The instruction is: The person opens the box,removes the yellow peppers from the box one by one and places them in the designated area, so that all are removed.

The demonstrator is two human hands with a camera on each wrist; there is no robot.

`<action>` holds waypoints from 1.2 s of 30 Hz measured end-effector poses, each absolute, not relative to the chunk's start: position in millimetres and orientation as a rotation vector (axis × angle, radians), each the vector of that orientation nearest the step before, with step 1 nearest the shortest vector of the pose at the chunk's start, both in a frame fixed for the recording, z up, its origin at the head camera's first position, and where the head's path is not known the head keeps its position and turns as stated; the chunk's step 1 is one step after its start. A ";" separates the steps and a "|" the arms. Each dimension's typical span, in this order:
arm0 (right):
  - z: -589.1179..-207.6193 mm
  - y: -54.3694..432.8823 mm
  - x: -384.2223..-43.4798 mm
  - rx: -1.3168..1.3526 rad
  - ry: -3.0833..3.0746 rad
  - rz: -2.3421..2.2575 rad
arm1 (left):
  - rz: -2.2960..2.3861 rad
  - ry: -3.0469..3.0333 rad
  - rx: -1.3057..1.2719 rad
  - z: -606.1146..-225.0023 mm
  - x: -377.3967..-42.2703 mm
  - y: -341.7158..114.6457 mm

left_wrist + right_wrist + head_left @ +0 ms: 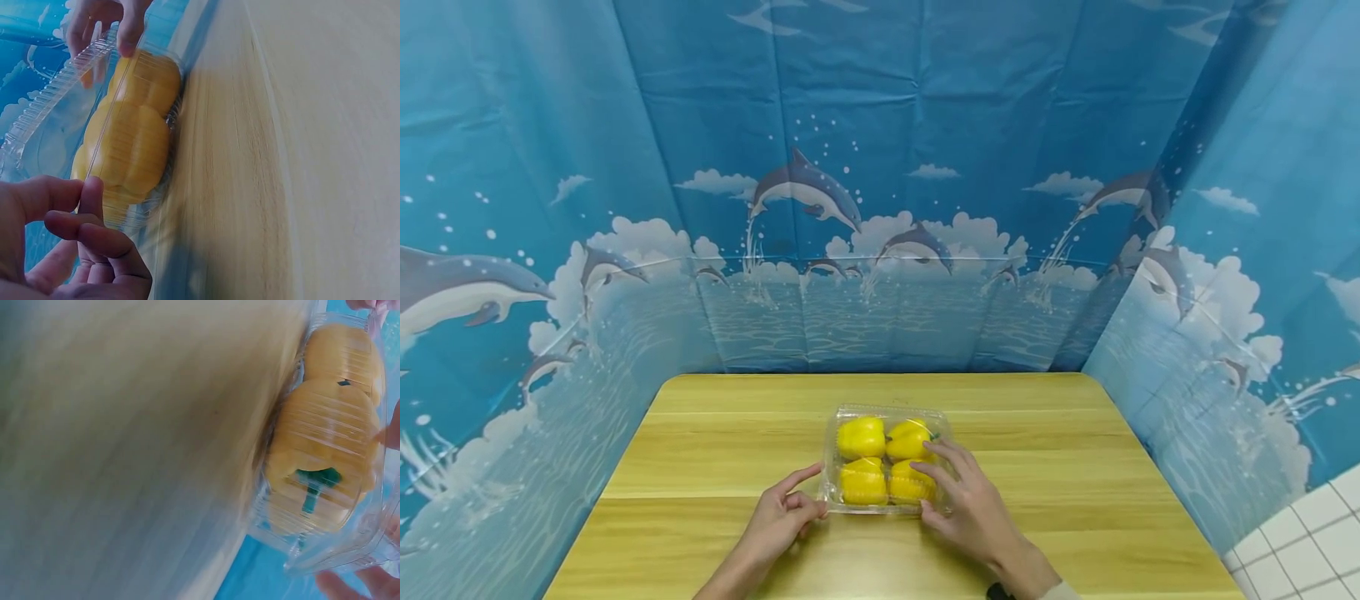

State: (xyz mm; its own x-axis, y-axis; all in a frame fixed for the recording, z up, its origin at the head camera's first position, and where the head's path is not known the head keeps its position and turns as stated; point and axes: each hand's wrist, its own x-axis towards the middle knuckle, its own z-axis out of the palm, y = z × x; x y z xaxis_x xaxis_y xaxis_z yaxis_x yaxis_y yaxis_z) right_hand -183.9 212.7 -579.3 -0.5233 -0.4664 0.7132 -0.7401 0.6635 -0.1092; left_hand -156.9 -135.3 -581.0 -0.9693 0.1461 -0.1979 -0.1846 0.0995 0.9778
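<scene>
A clear plastic clamshell box (833,467) holds several yellow bell peppers (862,438); green stems show on some. My left hand (784,518) is at the box's front left corner. Its thumb and a fingertip pinch the thin plastic edge there, seen closely in the left wrist view. Over the right side of the box lies my right hand (966,500), its fingers spread and loosely bent across the clear lid, with the thumb by the front right edge. In the right wrist view, a pepper's green stem (319,480) shows through the ribbed side wall (275,515).
The box sits on a yellow wood-grain table (737,433). A blue curtain (880,108) printed with dolphins stands behind the table and along both sides. White tiles (1300,533) show at the lower right.
</scene>
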 end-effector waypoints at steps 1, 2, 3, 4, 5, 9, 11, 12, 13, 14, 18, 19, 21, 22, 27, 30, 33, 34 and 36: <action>-578.7 213.3 -183.8 0.939 -2.209 0.534 | 1.958 2.131 -0.036 -580.9 -156.9 -135.1; -577.9 213.6 -183.8 0.952 -2.202 0.532 | 1.959 2.129 -0.034 -580.7 -156.8 -134.9; -577.0 213.7 -183.6 0.962 -2.199 0.527 | 1.960 2.128 -0.030 -580.8 -156.8 -134.7; -576.0 213.6 -183.4 0.971 -2.199 0.520 | 1.959 2.130 -0.027 -581.1 -156.9 -134.6; -574.9 213.5 -183.1 0.978 -2.205 0.511 | 1.959 2.130 -0.024 -581.6 -157.1 -134.5; -569.7 213.9 -181.2 0.980 -2.268 0.522 | 1.951 2.132 0.000 -584.3 -157.3 -134.7; -566.9 214.9 -180.4 0.973 -2.303 0.545 | 1.952 2.123 0.016 -585.1 -157.1 -134.9; -565.5 215.5 -180.1 0.969 -2.318 0.561 | 1.954 2.119 0.024 -585.2 -156.9 -135.1; -564.1 215.9 -179.9 0.966 -2.331 0.575 | 1.955 2.116 0.034 -585.0 -156.8 -135.1; -562.7 216.5 -179.8 0.960 -2.346 0.587 | 1.959 2.114 0.043 -584.7 -156.8 -135.1; -557.3 217.6 -181.1 0.946 -2.384 0.623 | 1.964 2.115 0.065 -582.7 -157.2 -134.3; -556.2 217.3 -181.5 0.944 -2.389 0.629 | 1.963 2.117 0.065 -582.7 -157.5 -134.2; -553.6 216.9 -182.5 0.951 -2.390 0.635 | 1.963 2.124 0.065 -583.4 -158.0 -134.3; -551.7 216.9 -183.0 0.960 -2.386 0.635 | 1.964 2.129 0.063 -584.2 -158.4 -134.5; -536.1 221.8 -188.4 0.980 -2.380 0.785 | 1.958 2.167 0.049 -586.1 -158.6 -137.8; -527.1 225.9 -193.3 0.978 -2.386 0.883 | 1.949 2.174 0.027 -584.7 -158.2 -139.7; -523.6 226.8 -196.3 0.995 -2.398 0.871 | 1.951 2.165 0.019 -585.0 -158.3 -140.5; -523.6 226.4 -196.7 1.000 -2.396 0.853 | 1.947 2.165 0.020 -585.7 -158.5 -140.7; -524.7 224.8 -197.2 1.000 -2.381 0.816 | 1.938 2.162 0.020 -586.5 -158.3 -140.9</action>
